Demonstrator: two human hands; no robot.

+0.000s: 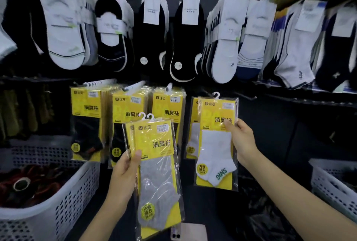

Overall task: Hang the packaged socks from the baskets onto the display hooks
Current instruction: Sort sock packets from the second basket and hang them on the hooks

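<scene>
My left hand (125, 171) grips a small stack of yellow-carded packs of grey socks (156, 171) by its left edge; two white plastic hangers stick up from its top. My right hand (241, 140) pinches the right edge of a yellow pack of white socks (216, 144), held up in front of another white-sock pack hanging behind it. The pack's white hanger (216, 95) is at the height of a dark display hook (249, 98); whether it sits on the hook I cannot tell. Three hooks to the left carry similar yellow packs with black socks (87, 123).
A white perforated basket (73, 198) with dark and red items stands at lower left. Another white basket (328, 184) sits at lower right. Unpackaged white and black socks (183, 41) hang in a row above. A phone (191, 232) lies below, between my arms.
</scene>
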